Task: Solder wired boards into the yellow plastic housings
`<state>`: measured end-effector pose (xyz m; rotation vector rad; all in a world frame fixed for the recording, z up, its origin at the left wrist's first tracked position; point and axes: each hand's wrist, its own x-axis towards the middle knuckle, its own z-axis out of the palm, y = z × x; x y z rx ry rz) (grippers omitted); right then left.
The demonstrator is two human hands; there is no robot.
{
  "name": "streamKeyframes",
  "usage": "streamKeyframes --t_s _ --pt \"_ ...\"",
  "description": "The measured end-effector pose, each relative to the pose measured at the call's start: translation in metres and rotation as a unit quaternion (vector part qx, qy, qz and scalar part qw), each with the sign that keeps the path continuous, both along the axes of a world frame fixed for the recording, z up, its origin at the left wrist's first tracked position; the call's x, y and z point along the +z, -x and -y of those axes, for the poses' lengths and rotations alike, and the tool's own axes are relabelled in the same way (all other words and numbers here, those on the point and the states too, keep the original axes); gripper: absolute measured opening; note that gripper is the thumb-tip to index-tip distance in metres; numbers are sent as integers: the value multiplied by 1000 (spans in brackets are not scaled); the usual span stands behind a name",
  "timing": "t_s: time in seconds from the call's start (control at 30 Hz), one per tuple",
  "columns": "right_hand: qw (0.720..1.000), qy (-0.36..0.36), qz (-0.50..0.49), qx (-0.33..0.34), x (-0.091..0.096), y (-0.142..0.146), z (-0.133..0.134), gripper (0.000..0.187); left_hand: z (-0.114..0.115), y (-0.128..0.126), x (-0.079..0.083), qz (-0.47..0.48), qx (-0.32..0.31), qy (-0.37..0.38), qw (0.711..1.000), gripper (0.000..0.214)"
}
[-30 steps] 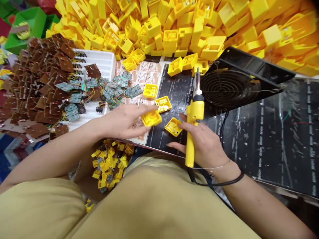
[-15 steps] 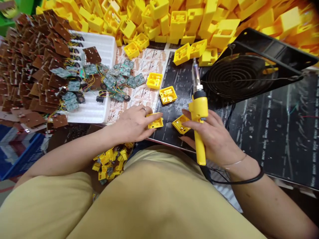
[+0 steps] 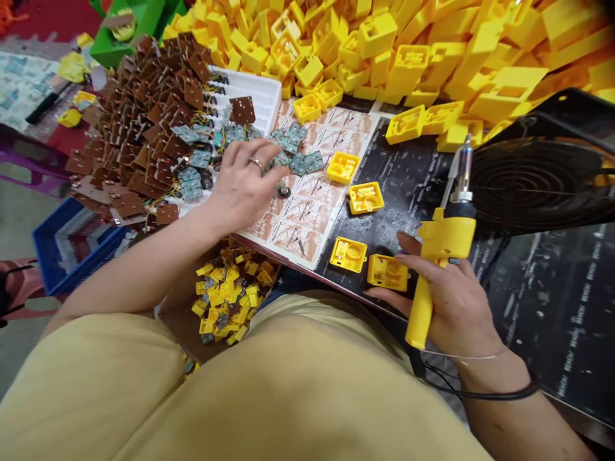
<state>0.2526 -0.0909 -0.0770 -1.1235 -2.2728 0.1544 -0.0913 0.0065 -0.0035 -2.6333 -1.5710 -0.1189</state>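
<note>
My right hand (image 3: 451,301) is closed round a yellow soldering iron (image 3: 439,246), tip pointing up and away. Its fingertips rest beside a yellow plastic housing (image 3: 387,271) near the table's front edge; a second housing (image 3: 348,253) lies just left of it. My left hand (image 3: 245,182), a ring on one finger, reaches over small green circuit boards (image 3: 298,153) with wires. Its fingers are curled down onto them; whether it grips one is hidden. Two more yellow housings (image 3: 366,197) lie further back on the mat.
A huge heap of yellow plastic housings (image 3: 384,45) fills the back. Brown circuit boards (image 3: 144,121) are piled on a white tray (image 3: 259,96) at left. A black fan (image 3: 538,173) stands at right. A box of small yellow parts (image 3: 230,294) sits below the table edge.
My left hand let go of the yellow housing at the front edge and moved back-left onto the green circuit boards. The view swung left. My right hand still holds the iron.
</note>
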Motion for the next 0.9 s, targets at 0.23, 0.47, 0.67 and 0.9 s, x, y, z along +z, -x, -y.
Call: streamKeyframes --t_s 0.23,0.47,0.67,0.9 --pt "1000 -8 2 4 1 8 2 55 -38 15 5 28 -52 41 997 34" --pt "998 -47 14 41 7 44 -17 39 -77 -10 41 380 38 65 922 46" --pt "997 -72 7 5 4 46 -22 38 -66 -43 37 308 -43 -8 950 30" --pt "998 -57 6 41 6 40 -17 45 -17 -25 -11 145 -58 139 978 37"
